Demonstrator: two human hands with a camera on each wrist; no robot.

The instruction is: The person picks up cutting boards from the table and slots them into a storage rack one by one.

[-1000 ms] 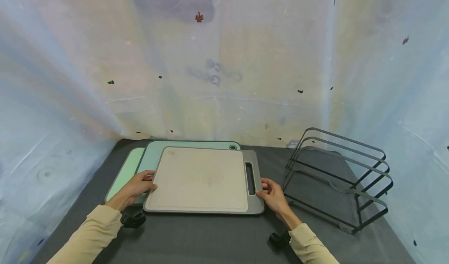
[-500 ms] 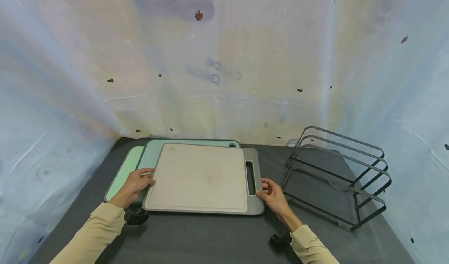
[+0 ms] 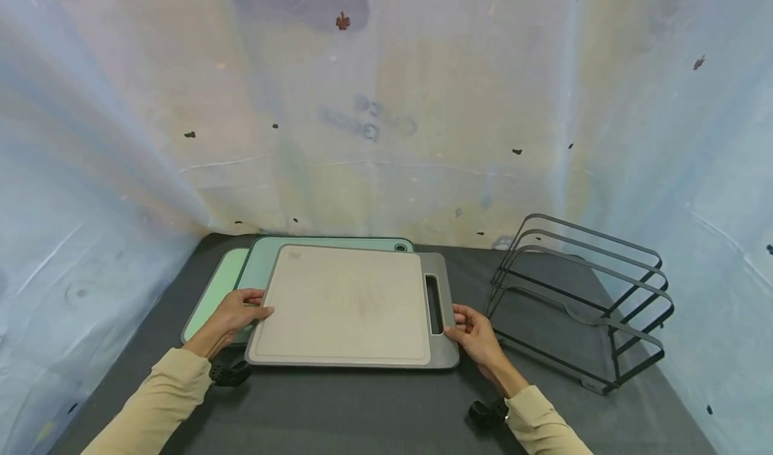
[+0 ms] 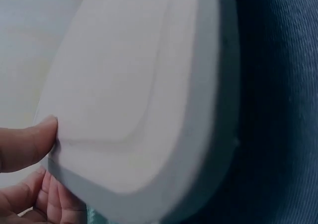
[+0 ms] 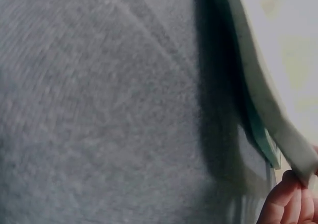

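A beige cutting board [image 3: 347, 307] with a grey rim and a slotted handle at its right end lies over other boards in the head view. My left hand [image 3: 237, 314] pinches its left edge, thumb on top and fingers underneath, as the left wrist view also shows with the thumb [image 4: 30, 142]. At the handle end, my right hand [image 3: 476, 334] pinches the right edge beside the slot. In the right wrist view its fingers [image 5: 290, 201] curl under the rim. A teal cutting board [image 3: 338, 243] and a light green cutting board [image 3: 211, 294] lie partly hidden below.
A black wire rack [image 3: 580, 307] with several upright loops stands to the right, close to my right hand. All of it rests on a dark grey cloth-covered table [image 3: 362, 408]. A patterned pale curtain [image 3: 386, 139] hangs behind and at both sides.
The beige board has shifted slightly right, and its far edge shows a little higher over the teal board. Both hands keep their hold on it. The camera view has tilted slightly.
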